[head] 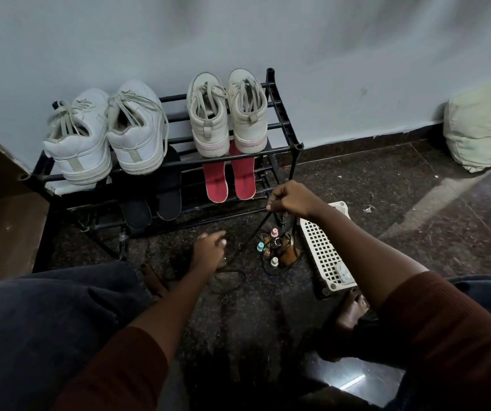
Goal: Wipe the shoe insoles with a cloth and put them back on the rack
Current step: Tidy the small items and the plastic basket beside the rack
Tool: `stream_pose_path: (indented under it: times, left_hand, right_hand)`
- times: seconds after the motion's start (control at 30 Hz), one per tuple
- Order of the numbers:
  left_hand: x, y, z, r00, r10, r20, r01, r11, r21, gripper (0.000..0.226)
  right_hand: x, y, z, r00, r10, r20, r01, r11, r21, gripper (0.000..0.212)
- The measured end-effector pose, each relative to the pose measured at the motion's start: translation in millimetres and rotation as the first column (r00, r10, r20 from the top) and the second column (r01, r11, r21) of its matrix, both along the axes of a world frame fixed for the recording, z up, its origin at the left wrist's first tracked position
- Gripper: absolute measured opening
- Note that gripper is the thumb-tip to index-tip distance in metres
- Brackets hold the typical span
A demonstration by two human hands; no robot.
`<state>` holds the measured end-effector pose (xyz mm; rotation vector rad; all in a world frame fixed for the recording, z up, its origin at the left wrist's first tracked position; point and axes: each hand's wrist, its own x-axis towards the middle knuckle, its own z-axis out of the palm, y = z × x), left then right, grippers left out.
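Against the wall stands a black shoe rack (285, 148). Its top shelf carries two pairs of white sneakers, one at the left (105, 137) and one at the right (226, 114). Two red insoles (228, 179) lie on the lower shelf under the right pair. Two black insoles (155, 200) lie under the left pair. My right hand (291, 200) is curled in front of the rack and pinches a thin black cord (256, 229). The cord runs down to the floor beside my left hand (208, 253). That hand is low and blurred, and its grip is unclear. No cloth shows.
A white perforated plastic tray (324, 250) lies on the dark floor at the right. Small capped bottles (274, 232) and a brown object (288, 253) sit beside it. A pale cushion (484, 129) leans on the wall far right, and wooden furniture (1, 221) stands left. My bare feet (351, 310) rest below.
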<state>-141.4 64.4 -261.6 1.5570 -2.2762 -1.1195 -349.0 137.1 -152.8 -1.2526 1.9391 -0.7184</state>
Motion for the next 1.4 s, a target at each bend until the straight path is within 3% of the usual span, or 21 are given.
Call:
stream_pose_path:
  times: [0.13,0.33,0.47,0.57,0.73,0.97,1.1,1.4]
  left_hand:
    - [-28,16,23,0.967,-0.136,-0.217,0.129,0.991,-0.048,0.028]
    - [-47,23,34,0.935,-0.158,-0.319,0.146,0.987,-0.060,0.016]
    - [-37,17,27,0.960,-0.110,-0.256,0.096,0.993,-0.066,0.016]
    - [-22,8,17,0.976,-0.104,-0.189,0.096,0.994,-0.052,0.016]
    - [12,-12,-2,0.994,-0.108,-0.008,0.107,0.993,-0.042,0.019]
    - [38,-23,-20,0.989,-0.044,0.139,0.043,0.999,0.015,0.025]
    - [23,-12,-11,0.996,-0.081,0.031,0.081,0.997,0.004,0.034]
    - [-34,13,23,0.935,-0.246,-0.254,0.261,0.965,0.029,0.026]
  right_hand:
    - [14,-5,-7,0.998,0.069,-0.014,-0.069,0.997,0.032,0.006]
    - [24,-8,-12,0.996,0.092,-0.002,-0.091,0.995,0.046,0.005]
    - [21,-4,-14,0.998,0.069,0.000,-0.069,0.997,0.047,0.005]
    - [15,1,-15,1.000,0.022,0.007,-0.023,0.999,0.049,0.019]
    - [5,13,-18,0.998,-0.065,0.017,0.063,0.996,0.064,0.007]
    - [-5,20,-16,0.993,-0.115,-0.005,0.115,0.992,0.056,0.007]
    - [1,16,-17,0.997,-0.071,0.001,0.071,0.995,0.073,0.005]
    - [27,6,-21,0.999,0.041,-0.032,-0.038,0.996,0.082,0.008]
